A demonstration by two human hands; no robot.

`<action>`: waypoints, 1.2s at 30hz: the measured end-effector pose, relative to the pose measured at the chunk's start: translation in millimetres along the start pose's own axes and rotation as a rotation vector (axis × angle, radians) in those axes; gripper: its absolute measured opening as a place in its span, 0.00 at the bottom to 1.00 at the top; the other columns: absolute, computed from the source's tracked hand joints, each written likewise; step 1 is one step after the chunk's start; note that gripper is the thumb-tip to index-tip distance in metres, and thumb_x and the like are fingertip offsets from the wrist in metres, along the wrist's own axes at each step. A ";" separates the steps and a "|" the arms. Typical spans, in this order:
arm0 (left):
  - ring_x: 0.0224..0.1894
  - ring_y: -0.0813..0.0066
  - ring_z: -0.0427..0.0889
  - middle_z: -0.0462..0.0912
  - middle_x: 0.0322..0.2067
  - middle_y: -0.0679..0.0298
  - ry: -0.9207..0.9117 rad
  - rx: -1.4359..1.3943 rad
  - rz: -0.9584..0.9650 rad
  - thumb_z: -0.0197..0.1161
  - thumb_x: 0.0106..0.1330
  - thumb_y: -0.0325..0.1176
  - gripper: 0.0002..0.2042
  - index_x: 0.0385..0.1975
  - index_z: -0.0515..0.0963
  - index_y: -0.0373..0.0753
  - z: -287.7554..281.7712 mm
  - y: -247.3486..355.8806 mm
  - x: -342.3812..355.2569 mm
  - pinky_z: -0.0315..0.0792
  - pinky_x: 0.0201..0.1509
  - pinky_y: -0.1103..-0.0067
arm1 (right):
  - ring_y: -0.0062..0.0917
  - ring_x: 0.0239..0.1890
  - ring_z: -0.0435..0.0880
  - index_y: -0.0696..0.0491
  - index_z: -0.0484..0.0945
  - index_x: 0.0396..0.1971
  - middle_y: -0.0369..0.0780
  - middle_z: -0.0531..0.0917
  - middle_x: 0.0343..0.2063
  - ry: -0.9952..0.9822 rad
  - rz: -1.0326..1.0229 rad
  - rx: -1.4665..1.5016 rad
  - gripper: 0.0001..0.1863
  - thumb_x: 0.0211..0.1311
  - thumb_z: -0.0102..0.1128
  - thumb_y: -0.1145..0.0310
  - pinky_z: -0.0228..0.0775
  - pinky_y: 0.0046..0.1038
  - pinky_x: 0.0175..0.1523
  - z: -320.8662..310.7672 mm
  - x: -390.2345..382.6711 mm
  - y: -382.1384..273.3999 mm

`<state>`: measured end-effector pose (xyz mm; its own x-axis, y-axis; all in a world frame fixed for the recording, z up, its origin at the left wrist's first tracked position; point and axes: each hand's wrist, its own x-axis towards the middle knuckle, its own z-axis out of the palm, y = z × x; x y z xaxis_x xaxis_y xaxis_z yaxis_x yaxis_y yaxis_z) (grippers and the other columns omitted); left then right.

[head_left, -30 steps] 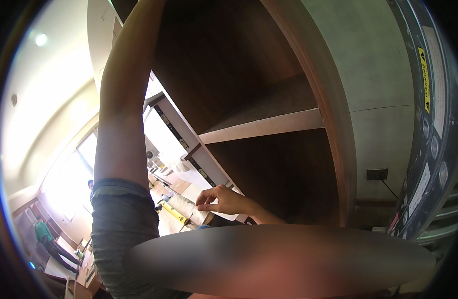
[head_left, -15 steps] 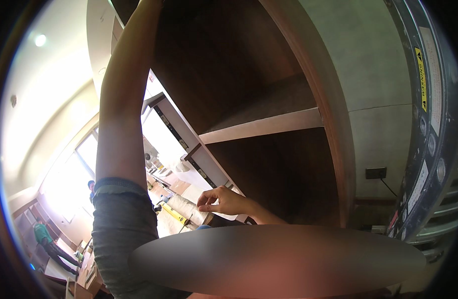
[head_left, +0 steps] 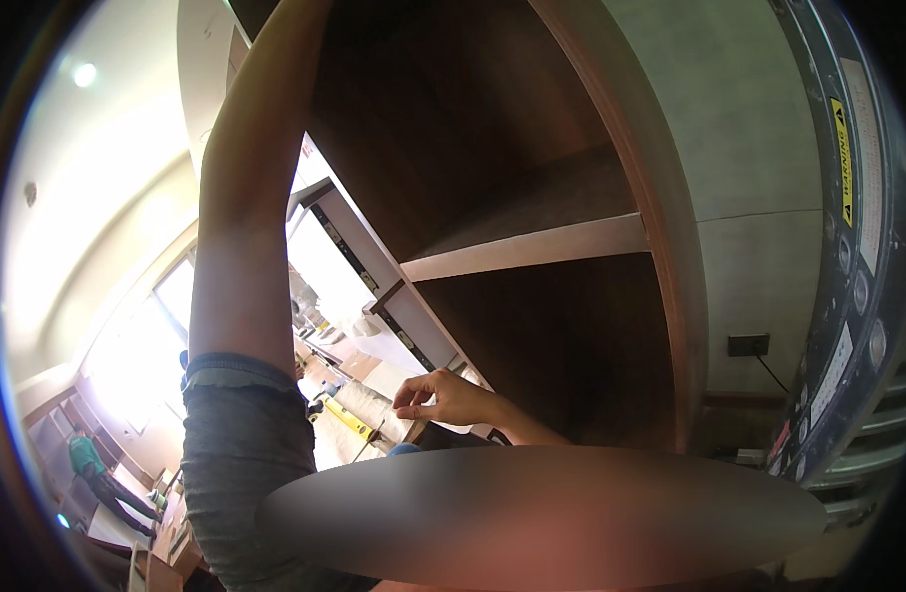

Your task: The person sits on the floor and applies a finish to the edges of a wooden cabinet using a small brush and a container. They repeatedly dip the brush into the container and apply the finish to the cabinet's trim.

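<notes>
My left arm (head_left: 246, 227), in a rolled grey sleeve, reaches straight up along the open side of a dark brown wooden cabinet (head_left: 532, 335). Its hand lies past the top edge, out of sight. My right hand (head_left: 448, 397) is held in front of the cabinet's lower compartment, thumb and fingertips drawn together in a pinch. Anything between those fingertips is too small to make out. A pale shelf edge (head_left: 532, 247) crosses the cabinet above this hand. A blurred patch covers the lower middle of the view, hiding most of my right forearm.
A yellow spirit level (head_left: 349, 418) lies beyond my right hand among work materials. At right stand a pale green wall with a dark socket (head_left: 749, 345) and a dark metal ladder-like frame (head_left: 857, 296). A person in a green top (head_left: 88, 459) stands far left.
The view has shifted slightly, so the cabinet and frame appear a little further right. My right hand keeps its pinched pose, and my left arm stays raised.
</notes>
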<state>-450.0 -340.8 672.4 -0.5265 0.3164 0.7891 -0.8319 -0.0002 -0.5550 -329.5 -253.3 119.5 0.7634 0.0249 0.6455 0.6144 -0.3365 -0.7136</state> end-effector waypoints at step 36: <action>0.44 0.48 0.85 0.85 0.38 0.47 -0.060 0.209 0.203 0.64 0.66 0.35 0.10 0.38 0.78 0.34 -4.7 1.6 1.7 0.77 0.47 0.58 | 0.29 0.43 0.88 0.53 0.85 0.48 0.42 0.89 0.43 -0.019 0.006 -0.077 0.20 0.67 0.70 0.53 0.78 0.35 0.56 -5.6 -1.7 4.2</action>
<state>-451.4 -335.8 671.6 -0.6902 0.2334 0.6849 -0.7232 -0.2550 -0.6418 -329.3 -260.0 116.9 0.7713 0.0405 0.6352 0.5930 -0.4080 -0.6941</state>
